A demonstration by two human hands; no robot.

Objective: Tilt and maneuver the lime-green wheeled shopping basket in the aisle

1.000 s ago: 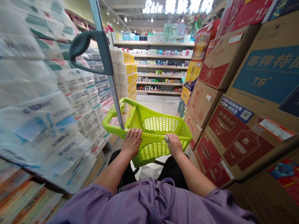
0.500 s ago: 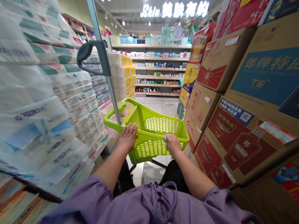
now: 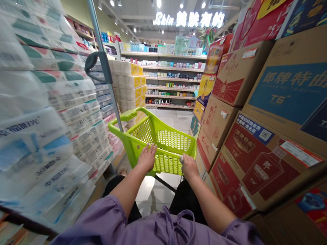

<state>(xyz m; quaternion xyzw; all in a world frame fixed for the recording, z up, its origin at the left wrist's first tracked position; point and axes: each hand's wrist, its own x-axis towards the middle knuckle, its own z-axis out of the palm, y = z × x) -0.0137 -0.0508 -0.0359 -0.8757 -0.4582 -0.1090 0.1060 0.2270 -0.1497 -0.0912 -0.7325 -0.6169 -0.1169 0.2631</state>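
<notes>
A lime-green shopping cart basket (image 3: 169, 134) with perforated walls stands ahead of me, turned sideways. My left hand (image 3: 147, 158) lies on its near side at the rim, fingers stretched out. Close to the basket's right end, my right hand (image 3: 190, 167) is closed around a small crumpled greyish-white thing (image 3: 181, 160); its kind cannot be made out. A grey pole (image 3: 116, 107) rises from the handle end of the cart and bears a dark grey looped grip (image 3: 100, 65). Under the basket, part of the dark cart frame (image 3: 165, 182) shows.
Wrapped tissue packs (image 3: 31, 131) are piled high on the left. Stacked cartons (image 3: 267, 158) line the right side closely. Past the cart, tiled floor (image 3: 173, 121) leads to shelves of small boxed goods (image 3: 173, 75). More yellow-and-white packs (image 3: 131, 83) stand at the left of the aisle.
The basket has turned slightly and shifted left in view. My left hand has slid along its side toward the right hand. The right hand keeps hold of the whitish thing.
</notes>
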